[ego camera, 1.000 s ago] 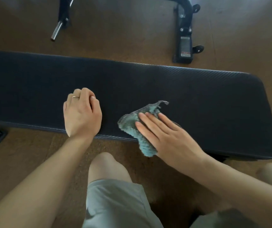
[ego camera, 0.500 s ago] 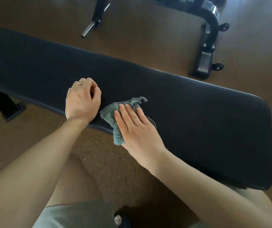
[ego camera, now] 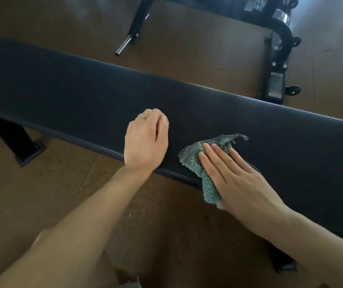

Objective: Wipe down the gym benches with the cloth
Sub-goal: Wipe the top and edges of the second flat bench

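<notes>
A long black padded gym bench [ego camera: 79, 94] runs from the upper left to the right edge. A teal knitted cloth [ego camera: 195, 161] with a mesh backing lies on the bench's near edge, and part of it hangs over the side. My right hand [ego camera: 235, 177] presses flat on the cloth with straight fingers. My left hand [ego camera: 145, 142] rests on the pad just left of the cloth, with its fingers curled under, a ring on one finger, and nothing in it.
A black bench leg and foot [ego camera: 21, 144] stand on the brown floor at the left. Beyond the bench are a black machine frame [ego camera: 276, 80] and a chrome-tipped bar [ego camera: 125, 43]. My bare knee shows at the bottom.
My right hand first slid the cloth left until it lay next to my left hand, then back to the right. My left hand has stayed on the pad, and the view has shifted.
</notes>
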Action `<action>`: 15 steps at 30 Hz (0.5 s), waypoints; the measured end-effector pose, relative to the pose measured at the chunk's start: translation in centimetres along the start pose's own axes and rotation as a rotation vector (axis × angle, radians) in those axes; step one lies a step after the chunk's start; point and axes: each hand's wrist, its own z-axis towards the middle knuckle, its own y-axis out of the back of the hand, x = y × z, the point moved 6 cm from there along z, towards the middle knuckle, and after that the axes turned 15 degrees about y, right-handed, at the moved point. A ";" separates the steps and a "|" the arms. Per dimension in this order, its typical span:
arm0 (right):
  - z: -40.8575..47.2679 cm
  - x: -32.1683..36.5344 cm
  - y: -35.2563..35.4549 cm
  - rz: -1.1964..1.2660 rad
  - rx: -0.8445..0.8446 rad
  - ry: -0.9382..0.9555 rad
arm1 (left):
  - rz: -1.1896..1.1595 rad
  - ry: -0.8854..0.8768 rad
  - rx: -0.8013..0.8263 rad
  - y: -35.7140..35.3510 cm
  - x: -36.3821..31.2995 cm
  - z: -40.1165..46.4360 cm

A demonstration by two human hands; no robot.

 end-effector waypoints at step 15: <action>15.2 4.2 1.9 0.118 0.140 -0.173 | 0.144 -0.120 0.055 6.8 10.4 9.0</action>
